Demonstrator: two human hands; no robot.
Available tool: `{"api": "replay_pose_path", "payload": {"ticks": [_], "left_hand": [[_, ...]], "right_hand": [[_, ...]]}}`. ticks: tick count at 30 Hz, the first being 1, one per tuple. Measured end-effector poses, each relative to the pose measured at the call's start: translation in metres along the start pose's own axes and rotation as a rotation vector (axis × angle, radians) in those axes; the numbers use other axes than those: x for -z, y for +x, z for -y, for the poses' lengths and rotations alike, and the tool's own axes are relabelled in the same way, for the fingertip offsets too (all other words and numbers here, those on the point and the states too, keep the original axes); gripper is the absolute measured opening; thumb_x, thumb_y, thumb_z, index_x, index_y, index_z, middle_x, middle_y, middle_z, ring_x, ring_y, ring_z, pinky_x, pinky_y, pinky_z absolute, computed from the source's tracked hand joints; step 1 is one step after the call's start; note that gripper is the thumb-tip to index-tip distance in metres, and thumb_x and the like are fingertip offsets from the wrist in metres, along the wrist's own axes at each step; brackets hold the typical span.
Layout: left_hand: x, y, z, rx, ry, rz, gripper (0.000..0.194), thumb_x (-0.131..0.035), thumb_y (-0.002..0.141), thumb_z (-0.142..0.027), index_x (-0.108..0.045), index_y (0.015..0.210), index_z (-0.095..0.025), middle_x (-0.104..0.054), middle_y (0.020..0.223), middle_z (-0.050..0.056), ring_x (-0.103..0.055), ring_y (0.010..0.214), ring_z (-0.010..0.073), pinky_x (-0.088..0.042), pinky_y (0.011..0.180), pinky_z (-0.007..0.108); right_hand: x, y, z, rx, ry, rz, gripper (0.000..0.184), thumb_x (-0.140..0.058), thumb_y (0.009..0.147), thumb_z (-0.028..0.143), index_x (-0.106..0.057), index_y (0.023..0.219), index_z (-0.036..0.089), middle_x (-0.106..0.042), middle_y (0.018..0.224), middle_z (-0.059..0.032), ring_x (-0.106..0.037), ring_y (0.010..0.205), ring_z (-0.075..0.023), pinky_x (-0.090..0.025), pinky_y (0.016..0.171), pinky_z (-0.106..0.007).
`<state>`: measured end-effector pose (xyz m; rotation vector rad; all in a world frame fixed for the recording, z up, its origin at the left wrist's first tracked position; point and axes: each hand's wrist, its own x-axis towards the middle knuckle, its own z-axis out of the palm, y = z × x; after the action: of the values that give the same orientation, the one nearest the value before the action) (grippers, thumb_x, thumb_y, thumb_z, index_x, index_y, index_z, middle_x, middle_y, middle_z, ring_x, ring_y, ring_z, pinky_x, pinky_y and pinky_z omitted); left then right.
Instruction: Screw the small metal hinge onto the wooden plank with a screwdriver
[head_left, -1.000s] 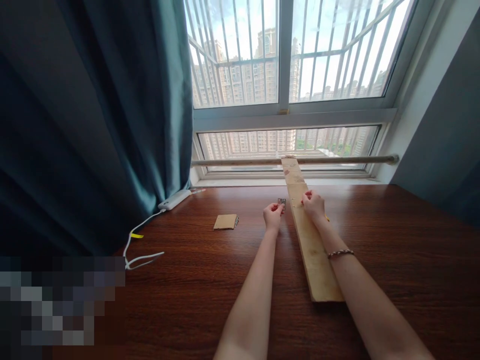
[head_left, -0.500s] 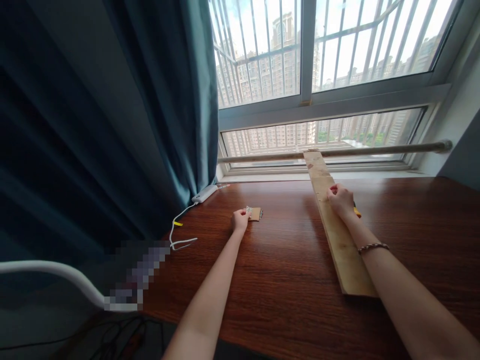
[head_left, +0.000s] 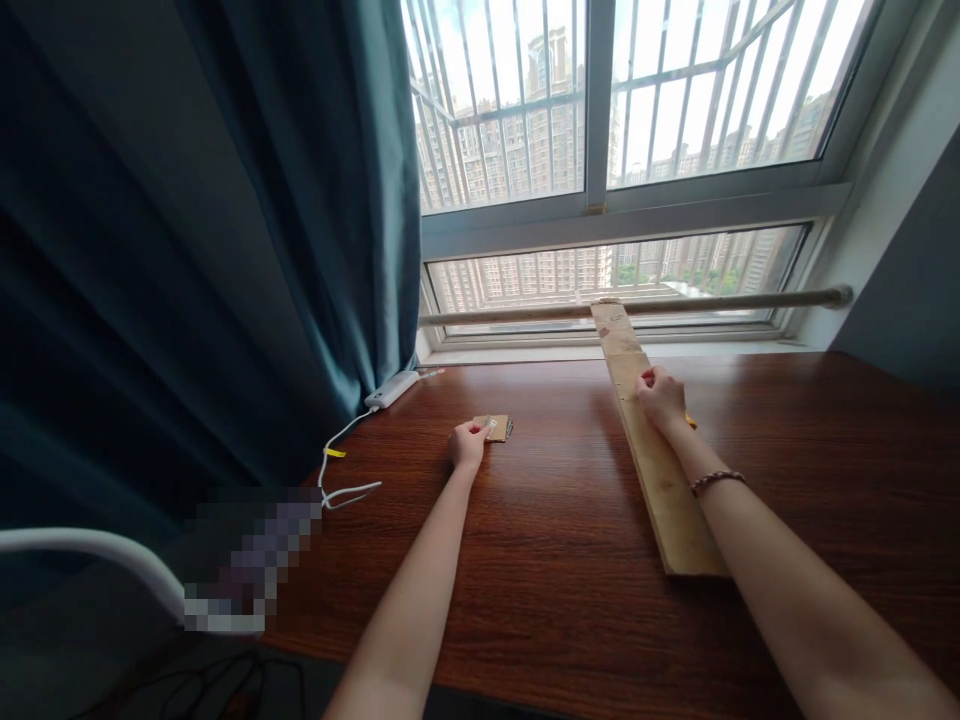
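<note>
My left hand is closed in a pinch at the left edge of a small stack of brown cardboard pieces on the table. A small pale piece with dark marks shows at its fingertips, over the stack. On the right, my right hand is closed, resting on or just above a long, narrow wooden board. What its fingers hold, if anything, is hidden. Something yellow peeks out beside the right wrist; its kind is mostly hidden.
The board's far end leans on a horizontal rail before the barred window. On the dark wooden table, a white power strip and white cable lie by the blue curtain. A white curved tube is at left.
The view has turned slightly, shifting everything a little left. The small pale piece at my left fingertips sits lower over the cardboard stack. My right hand stays at the board.
</note>
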<state>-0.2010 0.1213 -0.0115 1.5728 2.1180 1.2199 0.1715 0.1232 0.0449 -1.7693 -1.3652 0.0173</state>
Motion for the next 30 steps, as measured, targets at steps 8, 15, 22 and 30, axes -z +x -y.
{"api": "replay_pose_path", "payload": {"ticks": [8,15,22,30], "left_hand": [[-0.003,0.005,0.003,0.025,0.074,-0.003,0.019,-0.067,0.067,-0.029,-0.067,0.082,-0.017,-0.067,0.077,0.006,-0.061,0.073,0.0206,-0.041,0.066,0.028],[-0.004,0.003,0.002,-0.038,0.170,-0.009,0.030,-0.064,0.073,-0.030,-0.067,0.102,-0.021,-0.061,0.096,0.008,-0.060,0.081,0.0193,-0.043,0.072,0.028],[-0.002,0.002,-0.002,-0.042,0.235,0.030,0.024,-0.061,0.077,-0.037,-0.068,0.092,-0.020,-0.057,0.102,0.010,-0.059,0.085,0.0208,-0.044,0.074,0.029],[0.001,-0.003,-0.009,-0.040,0.310,-0.010,0.031,-0.056,0.080,-0.039,-0.064,0.101,-0.018,-0.055,0.106,0.013,-0.059,0.086,0.0242,-0.044,0.072,0.032]], "right_hand": [[0.000,0.000,0.002,0.004,-0.028,0.010,0.016,-0.050,0.079,0.025,-0.062,0.085,0.017,-0.069,0.079,-0.0098,-0.062,0.075,-0.0224,-0.041,0.068,-0.029],[0.000,0.000,0.001,0.005,-0.016,0.018,0.012,-0.051,0.080,0.025,-0.060,0.083,0.018,-0.069,0.079,-0.0086,-0.062,0.073,-0.0210,-0.040,0.066,-0.027],[0.000,0.001,0.001,-0.002,-0.011,0.028,0.011,-0.050,0.080,0.026,-0.059,0.082,0.019,-0.069,0.079,-0.0082,-0.062,0.074,-0.0214,-0.040,0.066,-0.027],[0.000,-0.001,0.003,-0.004,0.013,0.016,0.012,-0.051,0.078,0.025,-0.060,0.081,0.018,-0.068,0.076,-0.0078,-0.061,0.073,-0.0210,-0.039,0.067,-0.027]]}}
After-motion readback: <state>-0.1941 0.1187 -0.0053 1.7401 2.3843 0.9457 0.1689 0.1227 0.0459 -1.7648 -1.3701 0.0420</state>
